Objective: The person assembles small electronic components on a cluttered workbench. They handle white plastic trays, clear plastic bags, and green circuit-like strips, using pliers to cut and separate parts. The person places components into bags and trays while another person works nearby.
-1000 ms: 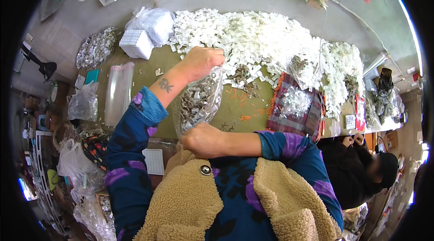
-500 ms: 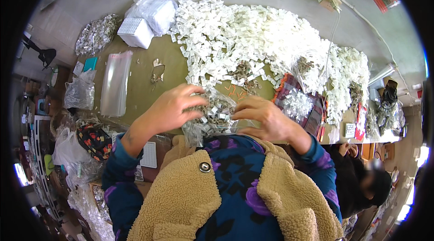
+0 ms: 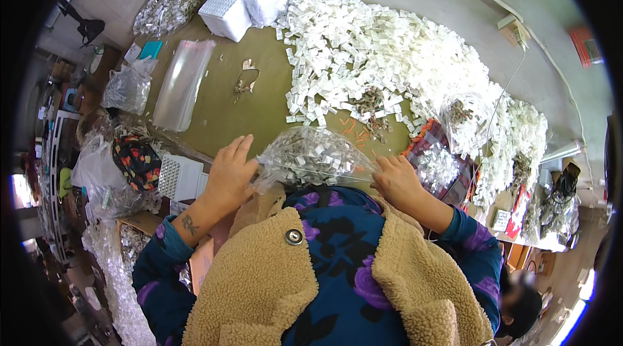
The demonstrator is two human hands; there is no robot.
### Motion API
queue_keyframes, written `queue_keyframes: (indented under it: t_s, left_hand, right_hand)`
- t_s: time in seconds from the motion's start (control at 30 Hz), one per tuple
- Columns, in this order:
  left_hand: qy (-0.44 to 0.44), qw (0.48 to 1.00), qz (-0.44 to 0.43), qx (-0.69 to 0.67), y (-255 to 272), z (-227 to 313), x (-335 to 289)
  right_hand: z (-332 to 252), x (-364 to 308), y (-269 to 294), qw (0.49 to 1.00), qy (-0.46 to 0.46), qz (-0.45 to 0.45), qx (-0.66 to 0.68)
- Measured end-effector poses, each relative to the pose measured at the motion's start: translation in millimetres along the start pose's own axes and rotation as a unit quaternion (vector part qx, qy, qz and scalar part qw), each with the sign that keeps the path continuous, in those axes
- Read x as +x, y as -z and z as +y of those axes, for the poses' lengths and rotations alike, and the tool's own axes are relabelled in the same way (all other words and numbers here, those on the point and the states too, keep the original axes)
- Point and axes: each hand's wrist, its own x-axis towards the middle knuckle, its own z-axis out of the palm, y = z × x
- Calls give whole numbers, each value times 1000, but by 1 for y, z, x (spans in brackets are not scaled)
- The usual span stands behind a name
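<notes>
A clear plastic bag (image 3: 310, 156) full of small white packets lies on its side at the near edge of the olive-green table (image 3: 227, 112), against my chest. My left hand (image 3: 228, 171) presses flat on the bag's left end, fingers together and pointing away. My right hand (image 3: 397, 180) rests on the bag's right end, fingers bent over its edge. A big heap of small white packets (image 3: 389, 54) covers the table beyond the bag.
A flat stack of clear bags (image 3: 182, 83) lies at the left, a white box (image 3: 224, 15) and filled bags (image 3: 165, 9) behind it. A white perforated tray (image 3: 178, 177) sits by my left wrist. Another person (image 3: 519, 307) is at lower right.
The bag has come down from hanging upright to lying on its side by my chest. Both hands have spread to its two ends.
</notes>
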Motion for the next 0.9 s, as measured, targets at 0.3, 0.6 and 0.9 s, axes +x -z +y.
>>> queue_keyframes:
  t_s: [0.3,0.6,0.9]
  left_hand:
    - [-120,992,31,6,-7,-18,2]
    - [64,818,58,-568,-9,-60,2]
    - [64,884,-147,-440,-110,-58,-5]
  right_hand:
    - [39,-5,-7,976,91,105,167]
    - [51,-2,-13,934,149,187,266]
    - [44,-5,-22,923,68,196,324]
